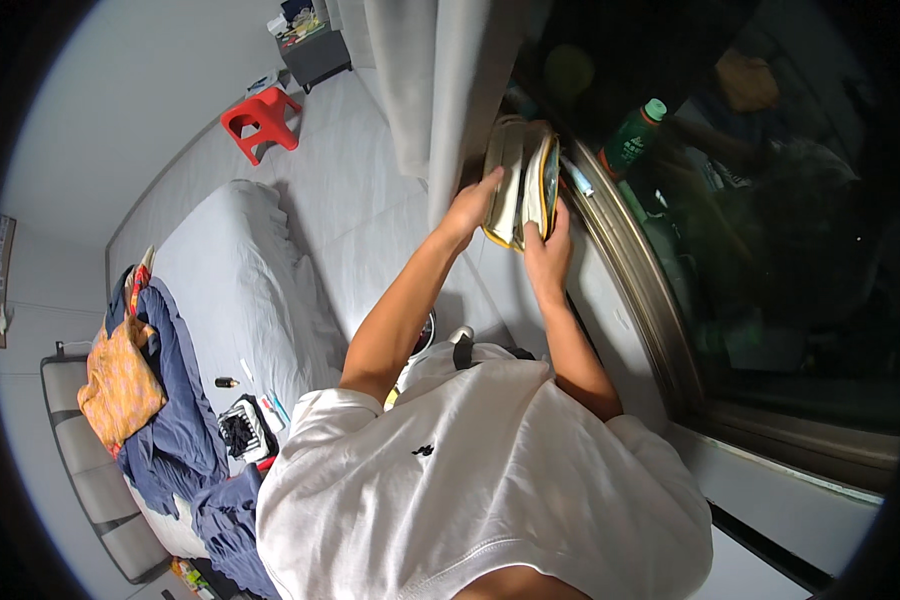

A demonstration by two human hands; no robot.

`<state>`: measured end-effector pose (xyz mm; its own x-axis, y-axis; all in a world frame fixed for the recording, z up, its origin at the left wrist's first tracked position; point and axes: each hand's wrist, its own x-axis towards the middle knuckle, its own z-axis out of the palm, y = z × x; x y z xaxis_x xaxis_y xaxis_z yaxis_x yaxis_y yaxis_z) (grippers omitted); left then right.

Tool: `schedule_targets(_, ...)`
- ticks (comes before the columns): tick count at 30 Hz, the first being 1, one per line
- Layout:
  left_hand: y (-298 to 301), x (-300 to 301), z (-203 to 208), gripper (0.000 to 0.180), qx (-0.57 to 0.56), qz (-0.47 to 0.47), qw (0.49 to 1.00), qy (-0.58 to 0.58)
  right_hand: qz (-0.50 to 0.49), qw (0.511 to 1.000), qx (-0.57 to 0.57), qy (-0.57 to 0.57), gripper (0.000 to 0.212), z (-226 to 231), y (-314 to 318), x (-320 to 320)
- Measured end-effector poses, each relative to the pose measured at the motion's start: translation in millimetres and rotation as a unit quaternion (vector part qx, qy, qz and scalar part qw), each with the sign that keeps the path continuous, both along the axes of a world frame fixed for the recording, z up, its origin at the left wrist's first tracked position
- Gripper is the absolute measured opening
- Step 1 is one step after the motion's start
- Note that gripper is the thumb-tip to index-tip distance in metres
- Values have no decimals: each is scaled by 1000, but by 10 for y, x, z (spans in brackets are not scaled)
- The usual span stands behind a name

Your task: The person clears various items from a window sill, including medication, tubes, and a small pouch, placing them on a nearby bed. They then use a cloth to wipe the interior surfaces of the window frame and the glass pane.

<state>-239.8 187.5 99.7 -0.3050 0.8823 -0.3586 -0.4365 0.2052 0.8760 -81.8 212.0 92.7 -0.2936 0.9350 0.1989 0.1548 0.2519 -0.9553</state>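
Observation:
Beside the window, both my hands hold a pale zippered pouch (pixel 508 190) with yellow edging. It is spread open along its zipper, with a light lining showing; I cannot make out what lies deeper inside. My left hand (pixel 472 208) grips its left side, the fingers partly hidden by the pouch. On the lower right side, my right hand (pixel 548 250) has its thumb over the near edge and its fingers along the outer side. A thin white and blue tube-like item (pixel 577 178) rests on the window ledge just right of the pouch.
A green bottle (pixel 628 142) stands by the dark window. Grey curtains (pixel 440 100) hang beyond my hands. Farther left are a red stool (pixel 260 122), a dark cabinet (pixel 317 58), and a bed (pixel 235 250) with a blue blanket (pixel 178 420) and orange cushion (pixel 122 385).

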Motion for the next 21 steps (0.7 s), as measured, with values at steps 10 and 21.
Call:
schedule_targets(10,-1151,689,-1,115,32,31,974,222,105,980,163,-43,70,-550,-993,520)
schedule_targets(21,-3239,939,-896,83,-137,318,938,1,534,831,45,-147,80,-1051,-2013,491)
